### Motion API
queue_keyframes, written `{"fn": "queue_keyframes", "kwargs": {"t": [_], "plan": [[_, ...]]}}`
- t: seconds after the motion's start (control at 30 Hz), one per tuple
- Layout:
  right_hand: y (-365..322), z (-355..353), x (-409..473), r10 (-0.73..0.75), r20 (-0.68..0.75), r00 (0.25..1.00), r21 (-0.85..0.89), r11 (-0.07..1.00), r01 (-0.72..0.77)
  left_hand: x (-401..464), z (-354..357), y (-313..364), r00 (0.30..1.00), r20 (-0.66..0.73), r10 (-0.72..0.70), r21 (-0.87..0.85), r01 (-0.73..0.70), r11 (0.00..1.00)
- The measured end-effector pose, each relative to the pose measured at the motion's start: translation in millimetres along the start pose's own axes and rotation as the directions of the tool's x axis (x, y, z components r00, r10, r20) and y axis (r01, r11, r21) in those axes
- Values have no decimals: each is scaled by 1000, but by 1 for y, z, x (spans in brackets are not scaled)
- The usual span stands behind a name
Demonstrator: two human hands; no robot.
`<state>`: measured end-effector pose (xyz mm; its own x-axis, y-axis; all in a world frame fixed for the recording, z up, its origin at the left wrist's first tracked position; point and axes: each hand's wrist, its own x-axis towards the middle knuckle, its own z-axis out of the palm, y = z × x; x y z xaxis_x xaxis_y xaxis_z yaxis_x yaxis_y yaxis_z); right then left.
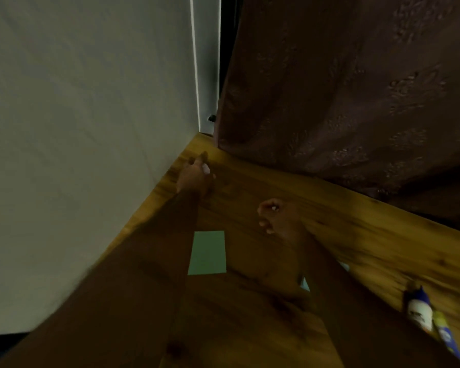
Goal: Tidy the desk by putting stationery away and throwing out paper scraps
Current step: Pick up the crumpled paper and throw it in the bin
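Both arms are stretched out over the warm brown wooden desk [329, 235], and the picture is dim and smeared; the left hand [195, 173] is way up in the far corner, close against the pale grey wall [77, 128], fingers bunched, but whether it pinches anything there I cannot tell through the blur; the right hand [275, 217] hangs mid-desk with its fingers curled in, and what it grips, if anything, I cannot tell either; between the two forearms lies a flat pale green rectangular sheet of paper [209, 252], resting on the wood; a sliver of light blue paper [305, 284] peeks out beside the right forearm; at the lower right edge lie a white glue bottle with a dark blue cap [418, 309] and, just beside it, a yellow-and-blue tube [445, 332]; a dark brown patterned curtain [343, 88] drapes down behind the desk's far edge.
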<state>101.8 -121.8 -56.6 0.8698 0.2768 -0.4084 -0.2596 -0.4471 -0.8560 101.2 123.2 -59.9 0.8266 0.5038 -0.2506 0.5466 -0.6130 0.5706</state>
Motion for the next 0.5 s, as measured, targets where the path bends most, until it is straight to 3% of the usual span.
{"fn": "queue_keyframes", "kwargs": {"t": [0.17,0.3,0.37,0.5], "plan": [[6,-15,-8,27,-19,999,13,1000,-27,-1,10,4,999,-37,14,20,-13,1000],[3,-26,-19,24,-33,999,60,998,-22,-20,19,26,987,35,157,-105,-152,983],[-1,-36,-28,-15,-95,995,99,995,25,-45,30,51,973,112,202,-241,-171,955],[-5,-64,-57,-39,-222,974,245,965,94,-97,67,99,919,116,377,-367,-314,876]]}}
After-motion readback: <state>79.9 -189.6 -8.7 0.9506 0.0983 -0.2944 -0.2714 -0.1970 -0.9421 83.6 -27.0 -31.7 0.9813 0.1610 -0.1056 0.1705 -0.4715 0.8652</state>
